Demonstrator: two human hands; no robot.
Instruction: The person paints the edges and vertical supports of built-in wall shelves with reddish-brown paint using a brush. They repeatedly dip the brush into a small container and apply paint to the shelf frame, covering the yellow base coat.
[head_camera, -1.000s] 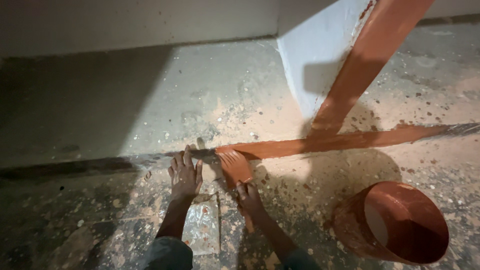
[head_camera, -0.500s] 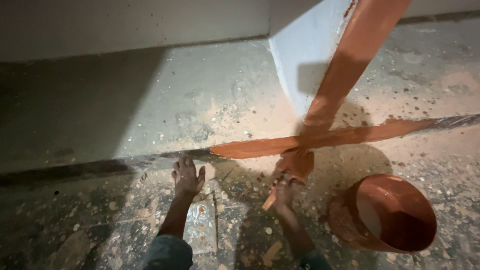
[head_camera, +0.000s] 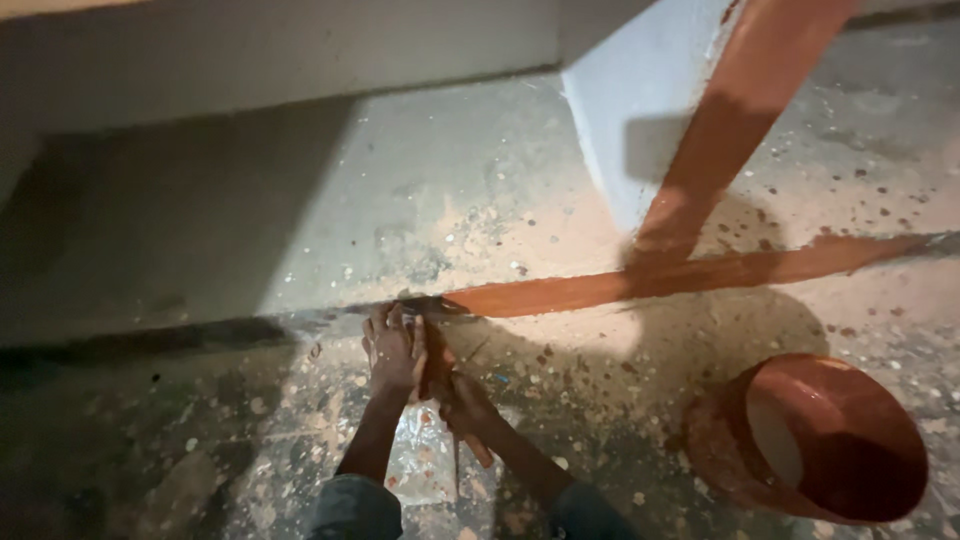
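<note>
Down near the camera, the left hand (head_camera: 392, 348) lies flat, fingers spread, on the speckled grey concrete floor (head_camera: 250, 440) — apparently bracing the person's weight beside the work. Just right of it the right hand (head_camera: 462, 405) is curled around a paint-stained brush with a short handle (head_camera: 436, 368), its head against the floor at the near end of the reddish-brown painted stripe (head_camera: 690, 275), likely to extend it. Well right of that stripe's end stands a round paint-coated bucket (head_camera: 815, 435), within reach for reloading. Beyond the stripe, a white wall corner (head_camera: 625, 140) carries a slanted reddish-brown band (head_camera: 740, 110).
</note>
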